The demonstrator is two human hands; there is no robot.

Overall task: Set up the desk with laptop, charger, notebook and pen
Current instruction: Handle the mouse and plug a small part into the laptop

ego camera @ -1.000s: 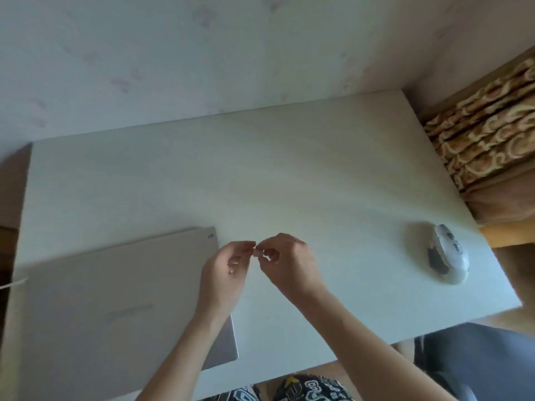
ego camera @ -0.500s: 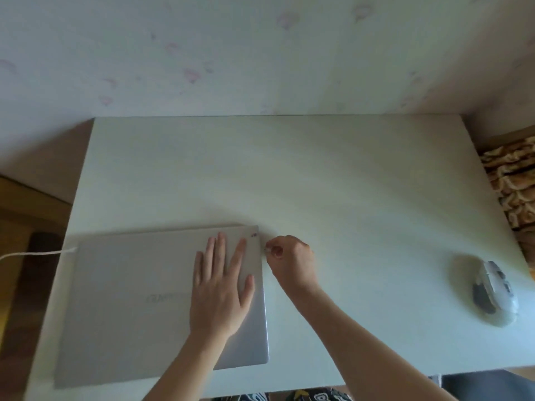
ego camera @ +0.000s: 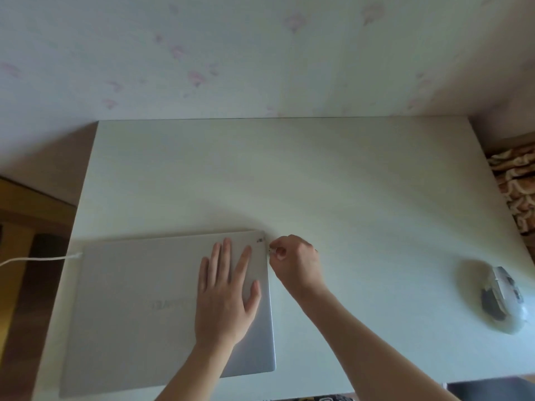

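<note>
A closed silver laptop lies on the left part of the white desk. My left hand rests flat on the laptop's lid, fingers spread. My right hand pinches a tiny plug-like piece right against the laptop's right edge near its back corner. A white charger cable runs in from the left and meets the laptop's left edge. No notebook or pen is in view.
A white and grey computer mouse sits near the desk's right edge. A patterned brown fabric lies beyond the right edge. The wall with faint pink marks rises behind the desk. Wooden floor shows at left.
My left hand left the small piece and settled flat on the laptop lid. My right hand carried the piece to the laptop's right edge. The view shifted left, revealing the cable.
</note>
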